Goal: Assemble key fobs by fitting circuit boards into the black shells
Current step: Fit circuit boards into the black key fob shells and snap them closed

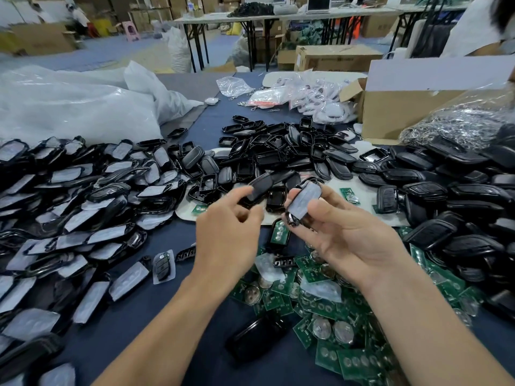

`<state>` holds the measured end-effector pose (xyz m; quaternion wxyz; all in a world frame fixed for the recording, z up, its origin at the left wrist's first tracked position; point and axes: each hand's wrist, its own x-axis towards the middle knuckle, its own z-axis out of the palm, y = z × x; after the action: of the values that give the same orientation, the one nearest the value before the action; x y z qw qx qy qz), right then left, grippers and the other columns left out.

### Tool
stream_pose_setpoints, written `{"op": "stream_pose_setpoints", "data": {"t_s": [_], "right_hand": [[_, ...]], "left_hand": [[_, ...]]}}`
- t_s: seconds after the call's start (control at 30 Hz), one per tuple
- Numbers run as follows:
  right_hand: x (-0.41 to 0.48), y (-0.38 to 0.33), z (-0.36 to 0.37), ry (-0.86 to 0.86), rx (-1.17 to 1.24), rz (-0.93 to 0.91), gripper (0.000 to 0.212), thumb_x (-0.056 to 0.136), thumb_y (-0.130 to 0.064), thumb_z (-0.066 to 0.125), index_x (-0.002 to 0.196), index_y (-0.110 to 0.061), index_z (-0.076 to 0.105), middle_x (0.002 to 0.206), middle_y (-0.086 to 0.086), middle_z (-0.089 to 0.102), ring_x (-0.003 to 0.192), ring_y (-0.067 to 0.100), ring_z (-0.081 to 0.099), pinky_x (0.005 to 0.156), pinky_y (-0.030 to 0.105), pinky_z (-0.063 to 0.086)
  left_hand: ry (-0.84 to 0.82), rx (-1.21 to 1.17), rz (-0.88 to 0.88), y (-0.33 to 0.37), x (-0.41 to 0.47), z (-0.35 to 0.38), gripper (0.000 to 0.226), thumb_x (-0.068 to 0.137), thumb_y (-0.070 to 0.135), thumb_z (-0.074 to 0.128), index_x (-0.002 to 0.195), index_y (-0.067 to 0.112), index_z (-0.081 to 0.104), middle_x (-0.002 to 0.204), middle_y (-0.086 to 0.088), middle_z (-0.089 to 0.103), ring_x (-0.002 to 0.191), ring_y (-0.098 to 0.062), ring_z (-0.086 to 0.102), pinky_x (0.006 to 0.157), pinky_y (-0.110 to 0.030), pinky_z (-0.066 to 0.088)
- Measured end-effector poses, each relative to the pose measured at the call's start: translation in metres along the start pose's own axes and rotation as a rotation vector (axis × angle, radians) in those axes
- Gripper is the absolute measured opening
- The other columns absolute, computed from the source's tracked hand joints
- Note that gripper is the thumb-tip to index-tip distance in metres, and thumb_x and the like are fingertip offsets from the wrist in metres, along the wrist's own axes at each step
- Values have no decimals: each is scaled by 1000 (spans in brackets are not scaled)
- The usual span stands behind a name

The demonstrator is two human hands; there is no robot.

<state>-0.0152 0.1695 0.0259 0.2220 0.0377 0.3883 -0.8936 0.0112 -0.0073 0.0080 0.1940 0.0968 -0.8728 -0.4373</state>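
My left hand [227, 232] pinches a black shell half [257, 188] between thumb and fingertips above the table's middle. Close to its right, my right hand [342, 235] grips a key fob shell with a grey film-covered face [302, 203], tilted upright, its chrome end toward my palm. A black shell with a green circuit board inside [278, 232] lies on the cloth just under both hands. Loose green circuit boards with coin cells [328, 324] are heaped at the lower right. Empty black shells [278, 151] are piled behind the hands.
Film-covered fob parts [69, 218] fill the left side. Black fob backs [459, 196] are piled at the right. A large white plastic bag [69, 107] lies back left, a cardboard box [395, 107] and a bag of metal rings [459, 123] back right. A person stands at the far right.
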Motion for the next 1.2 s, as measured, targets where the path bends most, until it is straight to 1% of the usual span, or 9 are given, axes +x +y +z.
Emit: {"op": "stream_pose_setpoints", "data": {"t_s": [0.1, 0.23, 0.33, 0.5, 0.67, 0.8, 0.97, 1.1, 1.2], "right_hand": [[0, -4, -4, -29, -6, -14, 34, 67, 0, 76, 99, -10, 78, 110, 17, 76, 102, 29, 75, 85, 48, 63], [0, -9, -7, -20, 16, -15, 31, 70, 0, 74, 100, -7, 78, 104, 17, 75, 96, 28, 75, 83, 45, 63], [1, -12, -8, -19, 21, -11, 40, 73, -1, 72, 113, -5, 71, 103, 16, 75, 95, 26, 75, 86, 45, 63], [1, -10, -9, 16, -105, -38, 41, 70, -4, 74, 111, -7, 72, 103, 14, 77, 95, 25, 75, 86, 42, 63], [1, 3, -1, 50, -248, -92, 45, 61, -9, 80, 105, -14, 75, 104, 11, 77, 96, 23, 72, 88, 38, 61], [2, 11, 4, 65, -292, -141, 37, 61, -10, 80, 98, -17, 80, 98, 8, 78, 91, 21, 71, 93, 42, 57], [3, 14, 3, 125, -438, -236, 30, 70, -1, 85, 91, -24, 83, 98, 5, 80, 96, 22, 76, 89, 40, 60], [1, 19, 2, 147, -637, -371, 36, 77, 4, 82, 95, -26, 80, 91, -3, 81, 88, 11, 77, 72, 18, 58], [2, 21, 1, 159, -719, -396, 39, 74, 1, 84, 102, -24, 81, 90, -5, 81, 89, 9, 76, 72, 19, 58]], "left_hand": [[-91, 174, 8, 1, 5, 1, 18, 91, 51, 65, 92, 37, 77, 65, 19, 67, 65, 0, 61, 64, -26, 45], [-219, 353, 62, 1, 5, 5, 38, 85, 64, 68, 118, 45, 70, 79, 21, 63, 86, -6, 60, 73, -31, 47], [-274, 420, 97, 5, 5, 10, 42, 88, 55, 70, 129, 46, 66, 87, 20, 60, 88, -8, 55, 71, -30, 39], [-164, -31, 43, 7, 3, 8, 29, 82, 18, 79, 98, 42, 79, 67, 23, 65, 58, 2, 56, 52, -8, 38], [41, -508, -95, 11, 4, 2, 40, 84, 11, 82, 81, 51, 78, 73, 13, 75, 57, -4, 62, 56, -16, 51], [15, -545, -178, 9, 6, -1, 28, 84, 11, 81, 82, 40, 80, 70, 1, 76, 50, -14, 66, 50, -18, 50], [-18, -408, -123, 5, 3, 1, 19, 85, 20, 82, 95, 35, 78, 71, 5, 77, 57, -15, 72, 59, -28, 59], [-55, -370, -77, 5, -2, 7, 24, 82, 24, 81, 99, 41, 78, 74, 11, 78, 66, -10, 75, 69, -35, 63], [-120, -382, -80, 3, -2, 10, 33, 78, 30, 77, 107, 45, 78, 80, 9, 79, 75, -14, 78, 77, -41, 64]]}}
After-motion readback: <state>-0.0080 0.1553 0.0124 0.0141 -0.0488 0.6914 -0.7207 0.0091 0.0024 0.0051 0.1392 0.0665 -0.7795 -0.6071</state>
